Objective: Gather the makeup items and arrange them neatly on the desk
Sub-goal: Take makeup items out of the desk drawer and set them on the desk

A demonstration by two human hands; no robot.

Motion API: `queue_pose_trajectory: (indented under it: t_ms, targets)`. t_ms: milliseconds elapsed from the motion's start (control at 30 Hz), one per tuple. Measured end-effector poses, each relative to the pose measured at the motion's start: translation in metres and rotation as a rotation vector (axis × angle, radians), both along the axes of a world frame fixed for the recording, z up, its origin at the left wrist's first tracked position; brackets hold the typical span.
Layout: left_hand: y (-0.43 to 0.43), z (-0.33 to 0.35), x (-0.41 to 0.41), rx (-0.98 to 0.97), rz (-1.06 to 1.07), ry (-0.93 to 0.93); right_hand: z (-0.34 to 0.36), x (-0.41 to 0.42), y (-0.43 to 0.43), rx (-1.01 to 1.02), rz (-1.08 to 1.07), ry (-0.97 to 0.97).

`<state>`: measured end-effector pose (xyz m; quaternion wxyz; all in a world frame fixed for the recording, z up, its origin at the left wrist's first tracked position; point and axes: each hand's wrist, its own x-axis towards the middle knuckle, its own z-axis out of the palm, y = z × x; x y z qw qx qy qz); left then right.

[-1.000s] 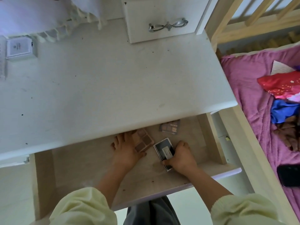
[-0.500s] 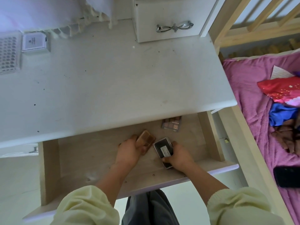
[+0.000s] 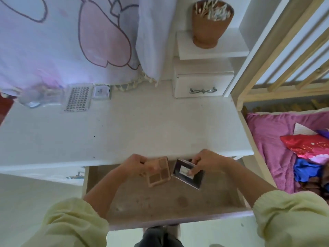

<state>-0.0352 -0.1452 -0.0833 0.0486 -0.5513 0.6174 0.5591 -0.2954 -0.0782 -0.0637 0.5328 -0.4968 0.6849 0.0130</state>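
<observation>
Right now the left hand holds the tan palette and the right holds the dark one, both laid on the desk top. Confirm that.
Not on the desk top. In the head view the left hand grips the tan palette and the right hand the dark palette, both held above the open drawer.

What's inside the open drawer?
The drawer shows only a stained floor. Above it the left hand holds a tan palette, the right hand a black case. Its back hides under the desk.
</observation>
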Motion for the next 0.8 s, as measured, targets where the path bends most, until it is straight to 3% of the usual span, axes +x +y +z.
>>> queue_pose_trajectory:
  t_ms: [200,500,800]
  targets:
    - [-0.06,0.03,0.021,-0.002,0.384,0.172,0.028,0.018,-0.063,-0.078,-0.277,-0.155]
    - [-0.164,0.03,0.034,-0.026,0.74,0.34,0.014,0.048,-0.165,-0.121,-0.546,-0.298]
    - [-0.242,0.018,0.038,-0.136,0.746,0.344,-0.017,0.079,-0.226,-0.172,-0.861,-0.383]
